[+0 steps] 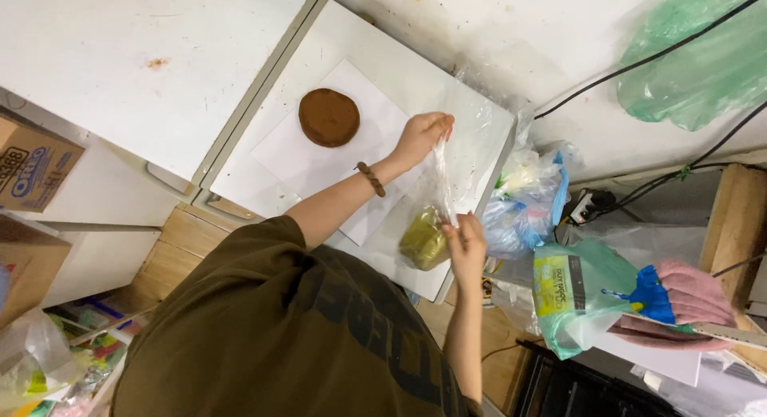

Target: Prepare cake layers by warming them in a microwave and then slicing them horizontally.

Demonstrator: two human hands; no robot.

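Both hands grip a clear plastic bag (435,189) holding a greenish lump: left hand (422,136) pinches its top, right hand (466,243) its side, beside the brown disc (328,117) on the counter (415,73).

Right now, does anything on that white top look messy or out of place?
Slightly. The white top has brown stains and specks at its far edge, beyond the round brown disc on white paper. Nothing has spilled.

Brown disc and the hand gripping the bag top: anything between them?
Head view: only bare white paper sheet separates the brown disc from the left hand, whose fingers pinch the clear plastic bag. Nothing else lies on that stretch.
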